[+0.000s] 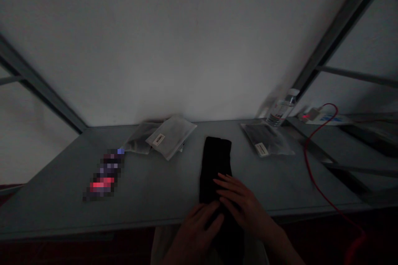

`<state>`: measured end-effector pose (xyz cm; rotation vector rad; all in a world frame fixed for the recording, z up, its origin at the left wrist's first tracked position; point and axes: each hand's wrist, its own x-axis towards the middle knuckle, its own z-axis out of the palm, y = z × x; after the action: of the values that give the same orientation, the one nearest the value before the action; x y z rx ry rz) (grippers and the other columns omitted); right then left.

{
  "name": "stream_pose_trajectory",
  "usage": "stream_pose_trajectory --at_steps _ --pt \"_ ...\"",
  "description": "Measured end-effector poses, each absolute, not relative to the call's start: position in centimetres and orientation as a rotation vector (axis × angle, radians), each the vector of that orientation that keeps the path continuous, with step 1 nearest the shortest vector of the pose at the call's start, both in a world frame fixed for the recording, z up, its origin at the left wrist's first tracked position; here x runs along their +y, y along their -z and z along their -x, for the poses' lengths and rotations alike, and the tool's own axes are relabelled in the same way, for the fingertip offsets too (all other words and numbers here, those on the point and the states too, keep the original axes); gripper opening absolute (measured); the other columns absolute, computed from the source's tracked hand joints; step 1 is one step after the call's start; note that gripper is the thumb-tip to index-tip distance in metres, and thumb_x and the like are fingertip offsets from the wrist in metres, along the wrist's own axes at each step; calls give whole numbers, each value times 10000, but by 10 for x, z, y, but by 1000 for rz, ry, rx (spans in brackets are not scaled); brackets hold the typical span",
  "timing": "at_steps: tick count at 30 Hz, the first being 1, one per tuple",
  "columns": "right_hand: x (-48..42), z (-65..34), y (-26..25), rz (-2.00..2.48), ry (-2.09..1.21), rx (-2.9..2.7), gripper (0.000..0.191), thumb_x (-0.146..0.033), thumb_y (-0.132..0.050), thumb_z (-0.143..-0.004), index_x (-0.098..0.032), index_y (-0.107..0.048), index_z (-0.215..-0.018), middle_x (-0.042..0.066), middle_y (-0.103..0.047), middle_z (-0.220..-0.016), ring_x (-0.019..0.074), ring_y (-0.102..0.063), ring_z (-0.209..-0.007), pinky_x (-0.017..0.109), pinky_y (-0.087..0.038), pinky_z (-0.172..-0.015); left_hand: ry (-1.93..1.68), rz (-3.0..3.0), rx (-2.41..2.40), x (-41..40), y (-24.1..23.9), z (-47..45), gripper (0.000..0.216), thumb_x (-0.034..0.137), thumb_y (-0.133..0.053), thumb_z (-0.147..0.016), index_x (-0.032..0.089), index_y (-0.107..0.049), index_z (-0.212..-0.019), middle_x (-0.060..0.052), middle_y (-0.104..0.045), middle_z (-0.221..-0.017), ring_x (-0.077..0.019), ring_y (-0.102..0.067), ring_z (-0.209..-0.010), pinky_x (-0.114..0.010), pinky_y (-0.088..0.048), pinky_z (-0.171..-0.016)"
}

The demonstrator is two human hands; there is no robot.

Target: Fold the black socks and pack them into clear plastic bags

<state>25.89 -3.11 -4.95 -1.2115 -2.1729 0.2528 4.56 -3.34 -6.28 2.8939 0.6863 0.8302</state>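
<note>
A long strip of black folded cloth (215, 161) lies on the grey tabletop and runs over its front edge toward my lap. Its exact kind is too dark to make out. My right hand (244, 201) rests on the cloth from the right, fingers stretched out and slightly spread. Lower down, my left hand (199, 228) lies over the cloth's left side, its fingers extended and the thumb apart from them. The two hands nearly meet at the middle of the strip.
Clear plastic bags with labels (171, 136) lie at the back left, another labelled bag (265, 138) at the back right. Beside it a water bottle (281, 109) leans. A pixelated object (104, 176) lies left. A red cable (307, 157) hangs right; metal frame bars flank the table.
</note>
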Motion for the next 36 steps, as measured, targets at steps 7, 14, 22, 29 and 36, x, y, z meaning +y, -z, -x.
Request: stream_pose_trajectory --at_steps 7,14,22,29,36 --pt "-89 -282 46 1324 -484 -2138 511 -365 -443 -968 -317 -362 -1470 50 -443 -1484 234 -420 -1358 440 -437 -1065 -1101 -2578 790 -31 70 -54 392 175 -350 -920 191 -482 -1289 -107 -729 -1027 -184 -700 -886 -319 -571 -774" --pt "-87 -258 70 1511 -316 -1654 340 -388 -449 -962 -201 -622 -1188 122 -719 -1109 226 -696 -1008 308 -575 -835 -1144 -2196 1386 -40 66 -85 154 319 -514 -911 215 -622 -949 -66 -713 -714 -203 -691 -607 -297 -561 -547" --pt "-59 -236 67 1664 -95 -1430 283 -438 -508 -930 -194 -617 -1021 48 -715 -756 169 -690 -616 242 -553 -572 -1004 -1871 1511 -30 62 -80 382 371 -566 -870 210 -562 -1217 -74 -731 -909 -204 -713 -699 -329 -592 -629" --pt "-45 -243 62 1626 -41 -1595 256 -370 -404 -986 -214 -598 -927 25 -716 -743 168 -702 -622 245 -525 -569 -1047 -2156 1225 -12 48 -75 223 240 -480 -926 240 -645 -1077 -47 -743 -982 -182 -719 -849 -292 -590 -733" --pt "-36 -244 63 1670 39 -1655 320 -367 -338 -1006 -215 -582 -865 33 -713 -717 172 -689 -563 250 -469 -500 -922 -2210 1349 6 48 -79 213 235 -483 -914 232 -619 -1078 -52 -746 -906 -205 -718 -759 -323 -565 -678"
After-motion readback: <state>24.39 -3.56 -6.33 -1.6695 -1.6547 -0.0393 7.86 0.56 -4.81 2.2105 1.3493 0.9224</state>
